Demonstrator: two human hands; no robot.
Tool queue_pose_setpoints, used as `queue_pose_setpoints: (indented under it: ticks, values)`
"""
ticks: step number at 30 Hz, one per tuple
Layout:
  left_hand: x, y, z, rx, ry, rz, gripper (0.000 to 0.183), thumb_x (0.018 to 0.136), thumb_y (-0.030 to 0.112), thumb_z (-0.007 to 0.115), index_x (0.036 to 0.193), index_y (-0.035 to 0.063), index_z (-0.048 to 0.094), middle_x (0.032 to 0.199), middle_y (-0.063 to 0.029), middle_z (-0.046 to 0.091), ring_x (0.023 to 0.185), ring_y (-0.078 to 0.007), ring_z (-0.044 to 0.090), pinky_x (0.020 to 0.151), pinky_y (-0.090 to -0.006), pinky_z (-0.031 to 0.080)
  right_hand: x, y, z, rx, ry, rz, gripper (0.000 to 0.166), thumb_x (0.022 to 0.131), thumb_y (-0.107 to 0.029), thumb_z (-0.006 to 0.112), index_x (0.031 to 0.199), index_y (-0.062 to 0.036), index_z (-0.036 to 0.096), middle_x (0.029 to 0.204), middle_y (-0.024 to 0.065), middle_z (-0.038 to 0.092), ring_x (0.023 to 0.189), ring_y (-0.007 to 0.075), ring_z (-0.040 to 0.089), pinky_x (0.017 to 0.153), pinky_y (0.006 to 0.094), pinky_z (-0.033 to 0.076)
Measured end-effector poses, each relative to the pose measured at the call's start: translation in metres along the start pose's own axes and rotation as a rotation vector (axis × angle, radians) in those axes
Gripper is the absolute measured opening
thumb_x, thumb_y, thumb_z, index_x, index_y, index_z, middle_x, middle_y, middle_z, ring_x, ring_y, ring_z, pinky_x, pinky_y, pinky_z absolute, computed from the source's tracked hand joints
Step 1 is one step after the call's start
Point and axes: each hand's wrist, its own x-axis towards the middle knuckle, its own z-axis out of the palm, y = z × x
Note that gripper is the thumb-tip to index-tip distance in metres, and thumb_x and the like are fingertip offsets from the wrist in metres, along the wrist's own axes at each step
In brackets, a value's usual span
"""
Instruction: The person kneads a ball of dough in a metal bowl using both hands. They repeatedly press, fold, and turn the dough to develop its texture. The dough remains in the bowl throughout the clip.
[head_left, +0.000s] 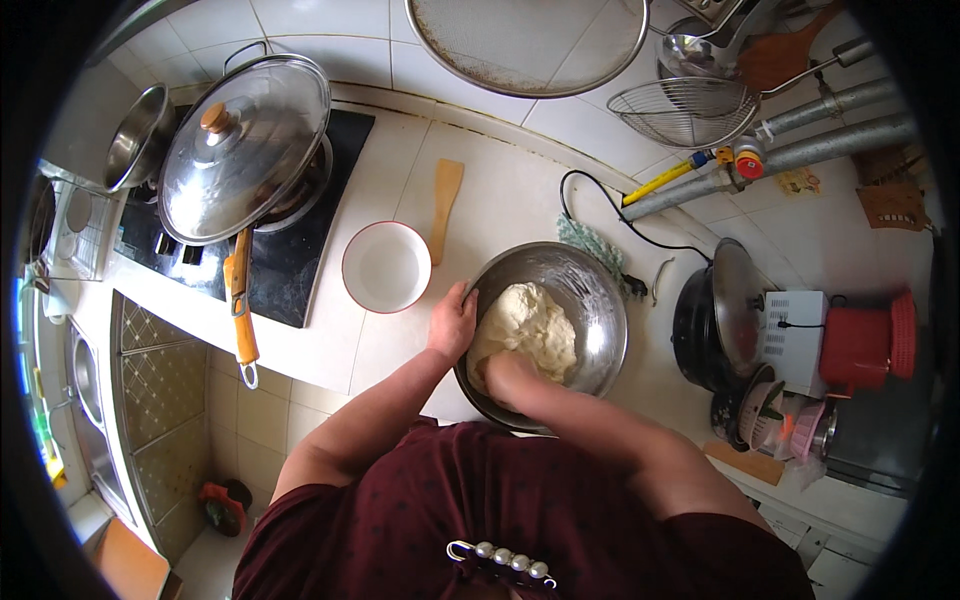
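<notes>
A large stainless steel bowl (609, 330) stands near the counter's front edge, with a rough lump of pale dough (536, 326) in it. My left hand (452, 322) grips the bowl's left rim, thumb near the top of the edge. My right hand (510, 375) reaches into the bowl and presses into the near left side of the dough; its fingers are hidden there. Left of the steel bowl sits a white bowl with a red rim (387, 267). A flat wooden spatula (445, 210) lies on the counter just behind and between the two bowls.
On the left, a lidded wok (247, 150) rests on a black gas hob (300, 285), its handle jutting forward. Behind the steel bowl lie a green cloth (596, 240) and a black cable (637, 232). A black electric pan (705, 322) stands right. A wire skimmer (682, 112) hangs above.
</notes>
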Motion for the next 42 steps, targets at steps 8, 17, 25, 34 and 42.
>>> queue_pose_setpoints:
  ticks: [8, 17, 25, 34, 42]
  values:
    - [0.003, -0.007, 0.003, 0.058, 0.005, 0.034, 0.022, 0.092, 0.022, 0.049, 0.100, 0.0014, 0.051, 0.087, -0.0253, 0.057, 0.083, -0.0438, 0.053, 0.071, -0.0431, 0.044, 0.031, 0.005, -0.036, 0.088, -0.437, -0.094, 0.020, 0.071, -0.017, 0.059, 0.089, -0.0124, 0.067, 0.086, 0.0148, 0.066, 0.071, 0.0297, 0.065, 0.061, 0.0412, 0.052]
    - [0.011, -0.010, 0.004, 0.064, 0.055, 0.152, 0.028, 0.091, 0.019, 0.050, 0.114, 0.0042, 0.048, 0.091, -0.0252, 0.061, 0.087, -0.0430, 0.057, 0.073, -0.0452, 0.046, -0.003, 0.046, -0.032, 0.141, 0.553, 0.004, 0.013, 0.078, -0.013, 0.053, 0.068, -0.0076, 0.059, 0.062, 0.0150, 0.061, 0.059, 0.0334, 0.061, 0.053, 0.0437, 0.047]
    - [0.005, -0.016, -0.001, 0.167, -0.039, 0.171, 0.028, 0.089, 0.021, 0.052, 0.112, 0.0045, 0.048, 0.079, -0.0268, 0.060, 0.075, -0.0451, 0.057, 0.064, -0.0506, 0.045, 0.057, 0.032, -0.063, -0.146, -0.106, 0.165, 0.023, 0.077, -0.009, 0.053, 0.092, -0.0088, 0.070, 0.094, 0.0159, 0.066, 0.089, 0.0312, 0.064, 0.077, 0.0391, 0.051]
    - [0.010, -0.010, 0.002, 0.120, 0.013, 0.156, 0.028, 0.091, 0.023, 0.050, 0.112, 0.0049, 0.048, 0.088, -0.0268, 0.061, 0.083, -0.0447, 0.057, 0.070, -0.0488, 0.046, 0.042, 0.073, -0.022, 0.138, 0.178, 0.002, 0.008, 0.075, -0.011, 0.057, 0.077, -0.0061, 0.063, 0.078, 0.0152, 0.064, 0.070, 0.0329, 0.063, 0.061, 0.0450, 0.048]
    - [0.008, -0.005, 0.002, 0.140, 0.029, 0.134, 0.025, 0.092, 0.021, 0.047, 0.110, 0.0041, 0.048, 0.088, -0.0263, 0.060, 0.084, -0.0452, 0.056, 0.070, -0.0482, 0.044, -0.008, 0.044, 0.005, 0.106, 0.330, 0.079, 0.012, 0.072, -0.011, 0.056, 0.078, -0.0077, 0.066, 0.077, 0.0185, 0.064, 0.077, 0.0350, 0.063, 0.067, 0.0441, 0.049]
